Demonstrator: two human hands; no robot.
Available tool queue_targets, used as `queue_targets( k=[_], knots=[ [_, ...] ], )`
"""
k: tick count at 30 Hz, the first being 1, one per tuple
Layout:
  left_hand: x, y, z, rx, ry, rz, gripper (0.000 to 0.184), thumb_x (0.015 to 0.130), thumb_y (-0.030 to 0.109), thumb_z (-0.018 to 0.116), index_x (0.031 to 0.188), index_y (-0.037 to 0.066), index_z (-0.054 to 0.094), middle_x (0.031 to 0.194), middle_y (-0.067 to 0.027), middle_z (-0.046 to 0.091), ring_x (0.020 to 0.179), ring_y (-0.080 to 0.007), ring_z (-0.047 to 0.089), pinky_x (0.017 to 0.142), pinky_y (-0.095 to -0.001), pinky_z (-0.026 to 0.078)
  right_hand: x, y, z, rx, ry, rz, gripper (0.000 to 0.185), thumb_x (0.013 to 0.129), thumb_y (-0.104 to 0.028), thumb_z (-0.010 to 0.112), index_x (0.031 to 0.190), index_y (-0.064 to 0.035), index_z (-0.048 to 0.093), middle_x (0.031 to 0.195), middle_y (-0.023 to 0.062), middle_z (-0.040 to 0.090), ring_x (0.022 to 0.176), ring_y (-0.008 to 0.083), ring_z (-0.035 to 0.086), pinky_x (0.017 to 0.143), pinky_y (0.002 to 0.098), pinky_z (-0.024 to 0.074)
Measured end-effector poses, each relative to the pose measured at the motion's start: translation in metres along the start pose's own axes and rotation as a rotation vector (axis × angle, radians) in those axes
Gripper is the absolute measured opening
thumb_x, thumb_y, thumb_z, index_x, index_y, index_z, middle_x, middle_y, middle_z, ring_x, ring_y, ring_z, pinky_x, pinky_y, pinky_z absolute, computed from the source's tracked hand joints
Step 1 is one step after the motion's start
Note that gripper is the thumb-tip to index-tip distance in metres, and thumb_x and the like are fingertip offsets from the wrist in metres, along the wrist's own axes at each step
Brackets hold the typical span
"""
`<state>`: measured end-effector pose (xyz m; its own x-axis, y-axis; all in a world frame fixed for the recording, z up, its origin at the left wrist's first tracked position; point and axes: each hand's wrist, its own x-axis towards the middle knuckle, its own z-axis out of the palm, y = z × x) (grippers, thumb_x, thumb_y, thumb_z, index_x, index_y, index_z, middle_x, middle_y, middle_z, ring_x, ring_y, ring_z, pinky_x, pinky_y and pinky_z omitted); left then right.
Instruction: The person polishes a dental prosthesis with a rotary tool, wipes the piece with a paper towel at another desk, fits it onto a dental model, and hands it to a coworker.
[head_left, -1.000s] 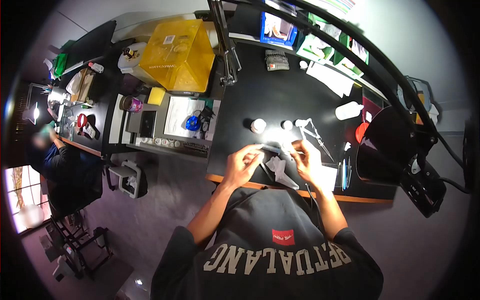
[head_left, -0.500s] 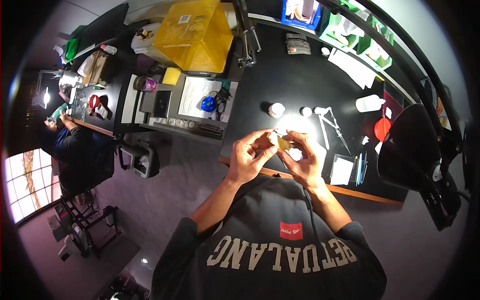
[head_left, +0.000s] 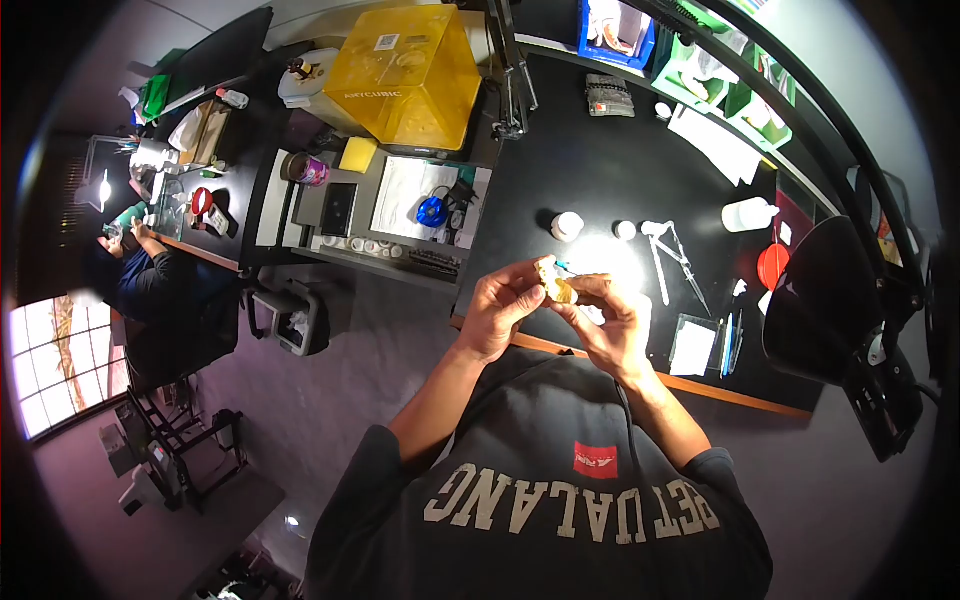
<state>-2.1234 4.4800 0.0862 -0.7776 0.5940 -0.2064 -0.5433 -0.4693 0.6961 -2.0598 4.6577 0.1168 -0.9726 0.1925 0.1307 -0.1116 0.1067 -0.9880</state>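
Note:
My left hand (head_left: 502,310) is closed, its thumb and fingers pinching a small yellow plaster piece (head_left: 561,289) with an uneven outline. From the other side, my right hand (head_left: 608,322) grips the same piece with thumb and fingertips. Just beyond it a small blue tip (head_left: 562,266) shows; what it belongs to is hidden. The piece is held above the front edge of the black desk (head_left: 560,160), under bright light. Past my hands stand a white jar (head_left: 567,226) and a smaller white pot (head_left: 624,231). A metal caliper-like instrument (head_left: 660,250) lies to their right.
A black lamp (head_left: 815,290) hangs at the right. Near it are a white bottle (head_left: 748,215), a red round container (head_left: 772,266) and several slim tools (head_left: 733,343). Left stand a yellow box-shaped cover (head_left: 405,80) and a bin (head_left: 290,320). A co-worker (head_left: 150,280) sits farther left.
The view has shifted slightly, so the surroundings appear farther right. The plaster piece has turned a little between my fingers, and the blue tip beyond it shows more clearly.

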Motion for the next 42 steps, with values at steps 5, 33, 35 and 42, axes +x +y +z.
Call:
queue_targets(
  k=[5,33,35,42],
  knots=[
    [0.000,0.004,0.005,0.097,-0.003,-0.018,0.041,0.100,0.005,0.064,0.140,-0.002,0.056,0.115,-0.0078,0.070,0.111,-0.0154,0.066,0.101,-0.0310,0.050,-0.006,0.003,-0.001,0.432,0.015,0.336,0.026,0.090,-0.001,0.077,0.114,0.0012,0.068,0.103,0.0127,0.075,0.098,0.0200,0.074,0.091,0.0340,0.0595],
    [-0.077,0.007,-0.055,0.402,0.405,0.054,0.026,0.100,0.005,0.065,0.125,0.001,0.066,0.104,-0.0070,0.070,0.094,-0.0119,0.064,0.090,-0.0269,0.052,0.287,0.086,-0.163,-0.361,0.797,0.182,0.025,0.089,-0.022,0.078,0.100,0.0001,0.078,0.070,0.0060,0.071,0.057,0.0095,0.062,0.054,0.0248,0.0495],
    [-0.079,0.005,-0.056,0.409,0.432,0.037,0.025,0.099,0.005,0.066,0.124,0.001,0.067,0.103,-0.0068,0.070,0.093,-0.0117,0.065,0.088,-0.0268,0.053,0.264,0.058,-0.150,-0.545,0.756,0.175,0.034,0.092,-0.036,0.072,0.111,-0.0093,0.080,0.071,0.0021,0.074,0.059,0.0071,0.063,0.059,0.0257,0.0507],
    [-0.059,-0.005,-0.059,0.507,0.377,-0.029,0.028,0.096,0.014,0.072,0.121,0.001,0.069,0.100,-0.0071,0.073,0.093,-0.0106,0.069,0.083,-0.0256,0.055,0.148,0.033,-0.115,-0.549,0.335,-0.022,0.030,0.101,-0.024,0.064,0.114,0.0009,0.073,0.084,0.0030,0.067,0.073,0.0089,0.056,0.067,0.0258,0.0452]
  ],
)
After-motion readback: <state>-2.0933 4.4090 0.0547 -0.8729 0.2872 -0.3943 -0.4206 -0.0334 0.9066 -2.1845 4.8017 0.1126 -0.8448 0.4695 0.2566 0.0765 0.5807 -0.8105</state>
